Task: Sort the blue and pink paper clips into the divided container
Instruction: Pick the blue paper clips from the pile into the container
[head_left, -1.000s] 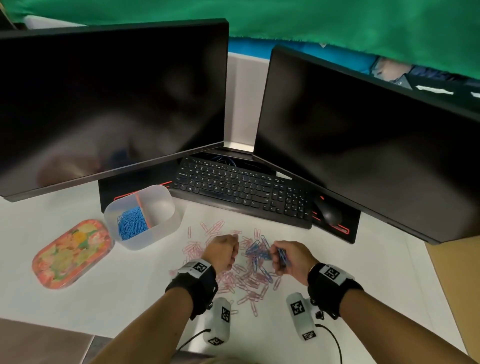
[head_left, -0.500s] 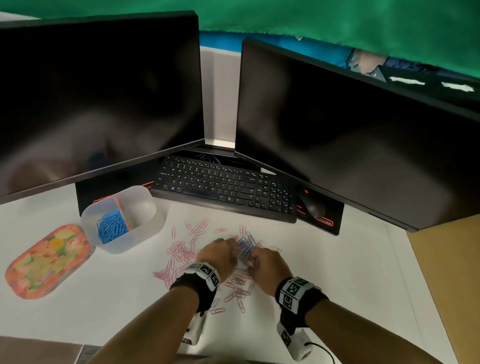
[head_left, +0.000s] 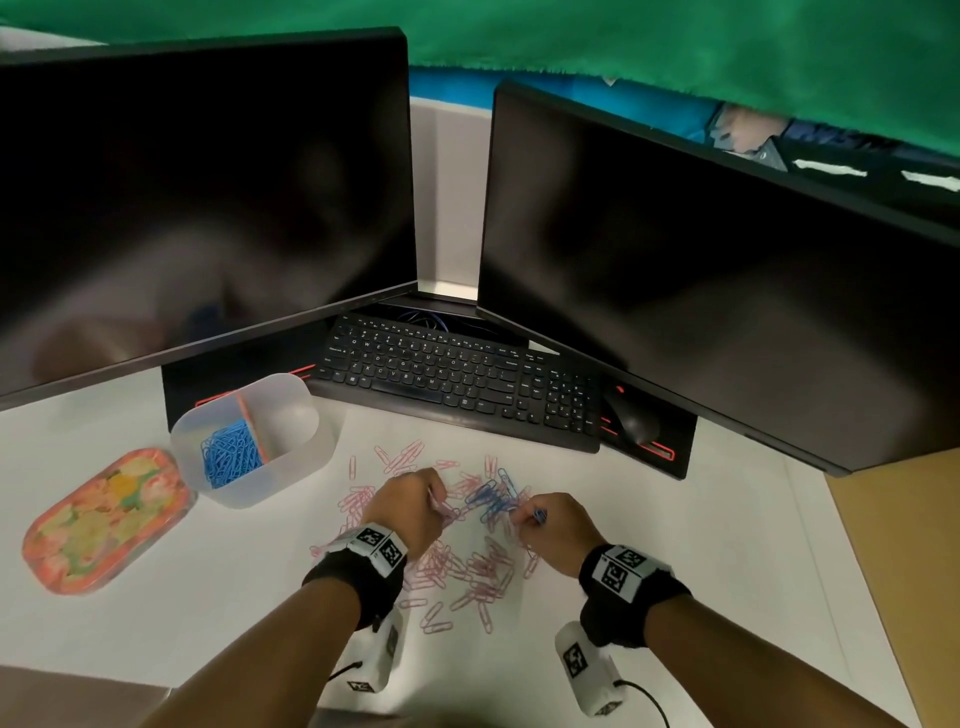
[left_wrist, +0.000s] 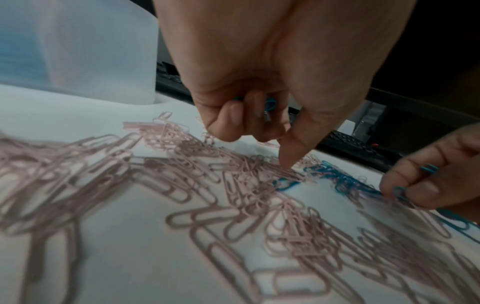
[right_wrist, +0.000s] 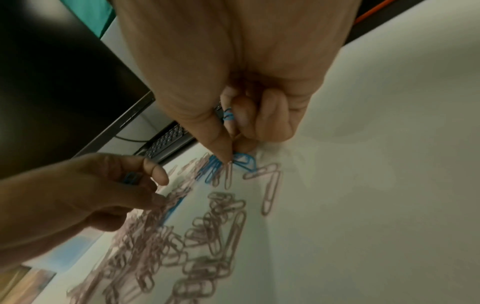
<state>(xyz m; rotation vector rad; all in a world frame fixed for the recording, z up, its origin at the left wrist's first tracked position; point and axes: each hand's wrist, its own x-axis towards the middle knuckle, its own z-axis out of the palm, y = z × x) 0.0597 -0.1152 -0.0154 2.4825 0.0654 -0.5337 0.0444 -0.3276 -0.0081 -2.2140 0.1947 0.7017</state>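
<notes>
White desk surface carries the whole job. Loose blue paper clips are clustered just beyond and between both hands, ringed by a wider scatter of pink paper clips lying at all angles, so no single long axis can be given. Blue clips are pinched by the right hand, thumb tip down in the cluster; a few blue clips are curled inside the left hand, its index finger pressed into the pink ones. Left of the cluster and farther back stands the divided container, its left compartment filled with blue, nearer to the left hand. Beyond lie a keyboard and two dark monitors.
</notes>
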